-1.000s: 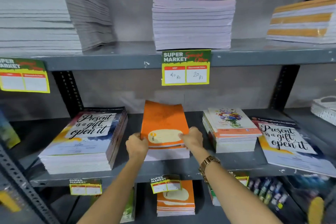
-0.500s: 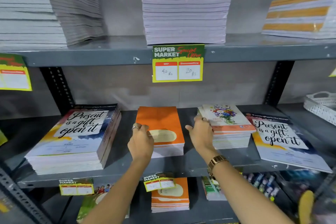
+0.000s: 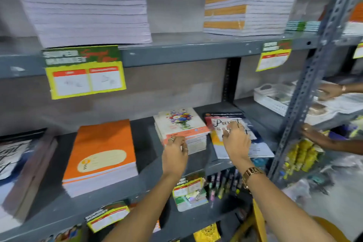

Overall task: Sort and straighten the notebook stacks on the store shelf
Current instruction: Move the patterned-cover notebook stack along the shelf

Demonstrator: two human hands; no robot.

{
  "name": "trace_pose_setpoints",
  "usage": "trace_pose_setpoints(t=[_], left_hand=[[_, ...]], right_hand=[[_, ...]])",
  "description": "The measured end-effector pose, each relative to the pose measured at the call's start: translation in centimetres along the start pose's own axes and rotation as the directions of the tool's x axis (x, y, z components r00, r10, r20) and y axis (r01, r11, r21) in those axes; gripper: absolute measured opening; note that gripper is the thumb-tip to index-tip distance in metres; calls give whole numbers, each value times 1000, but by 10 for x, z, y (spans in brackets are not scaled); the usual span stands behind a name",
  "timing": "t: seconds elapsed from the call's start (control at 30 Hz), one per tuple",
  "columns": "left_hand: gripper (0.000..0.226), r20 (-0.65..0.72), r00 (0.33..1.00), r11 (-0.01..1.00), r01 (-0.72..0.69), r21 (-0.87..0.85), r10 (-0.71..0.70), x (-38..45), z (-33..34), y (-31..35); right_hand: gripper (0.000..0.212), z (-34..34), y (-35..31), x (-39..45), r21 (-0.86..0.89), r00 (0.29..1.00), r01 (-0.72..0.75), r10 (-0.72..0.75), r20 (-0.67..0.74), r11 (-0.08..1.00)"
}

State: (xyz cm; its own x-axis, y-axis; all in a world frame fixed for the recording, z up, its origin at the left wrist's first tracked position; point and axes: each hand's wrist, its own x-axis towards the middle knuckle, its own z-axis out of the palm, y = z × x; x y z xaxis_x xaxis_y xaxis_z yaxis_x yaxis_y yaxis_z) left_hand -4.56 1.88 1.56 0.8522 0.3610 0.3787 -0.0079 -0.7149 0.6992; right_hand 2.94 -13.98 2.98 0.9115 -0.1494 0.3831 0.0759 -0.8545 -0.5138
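On the middle grey shelf (image 3: pixel 121 198) an orange notebook stack (image 3: pixel 102 155) lies squared at the left of centre. A floral-cover stack (image 3: pixel 181 124) sits to its right. My left hand (image 3: pixel 174 155) rests with its fingers against the front left corner of the floral stack. My right hand (image 3: pixel 236 139) hovers with spread fingers over the "Present is a gift" notebooks (image 3: pixel 243 143) further right, touching or just above the cover. Another "Present" stack (image 3: pixel 17 165) lies at the far left edge.
The upper shelf carries a tall pale stack (image 3: pixel 86 6) and an orange-striped stack (image 3: pixel 247 12). Price tags (image 3: pixel 84 72) hang from shelf edges. A slotted upright post (image 3: pixel 306 92) stands at the right, with another person's hands (image 3: pixel 330 92) and a white basket (image 3: pixel 273 96) beyond it.
The view swung right. Both my hands left the orange stack: the left now touches the floral stack's corner, the right moved over the "Present" notebooks. Another person's hands came into view.
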Motion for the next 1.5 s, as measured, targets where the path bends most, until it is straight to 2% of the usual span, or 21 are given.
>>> trace_pose_setpoints(t=[0.17,0.23,0.33,0.4,0.47,0.53,0.57,0.67,0.73,0.8,0.87,0.93,1.03,1.23,1.5], left_hand=[[24,219,961,974,197,-113,-169,0,59,28],[24,308,914,943,311,-120,-262,3,79,38],[8,402,824,872,476,-113,-398,8,98,51],[13,418,756,772,611,-174,-504,10,108,59],[8,431,665,594,744,-307,-610,15,114,67],[34,479,566,399,820,-411,-671,21,121,68],[39,492,547,349,827,-440,-677,23,122,69],[20,516,502,281,849,-448,-694,31,125,67],[15,551,472,244,866,-436,-688,33,124,67],[6,592,474,252,872,-420,-652,33,123,70],[28,595,520,293,849,-440,-613,35,121,76],[33,570,584,365,810,-459,-578,39,117,85],[27,559,649,400,760,-513,-516,41,102,95],[27,489,756,321,638,-700,-436,45,58,93],[27,305,804,303,500,-811,-510,43,-41,40]], right_hand=[[24,-10,66,19,-109,986,-138,147,73,984],[28,-12,87,26,-158,975,-193,208,83,968],[40,-10,109,33,-213,942,-267,301,150,940],[43,-8,122,37,-206,902,-339,380,208,918],[41,-4,134,41,-111,854,-424,438,280,899],[34,-1,141,44,11,810,-502,466,356,865],[30,-2,142,46,59,793,-542,486,368,839],[14,-3,143,56,186,756,-636,558,341,749],[16,-4,140,62,284,713,-698,603,357,657],[24,-5,137,67,368,680,-733,626,383,572],[25,-9,132,70,438,685,-722,637,352,535],[24,-16,127,71,459,699,-698,663,269,549],[24,-28,117,66,469,710,-664,688,151,582],[13,-43,74,54,639,762,-542,640,100,545],[9,-32,-37,22,697,875,-406,471,111,591]])
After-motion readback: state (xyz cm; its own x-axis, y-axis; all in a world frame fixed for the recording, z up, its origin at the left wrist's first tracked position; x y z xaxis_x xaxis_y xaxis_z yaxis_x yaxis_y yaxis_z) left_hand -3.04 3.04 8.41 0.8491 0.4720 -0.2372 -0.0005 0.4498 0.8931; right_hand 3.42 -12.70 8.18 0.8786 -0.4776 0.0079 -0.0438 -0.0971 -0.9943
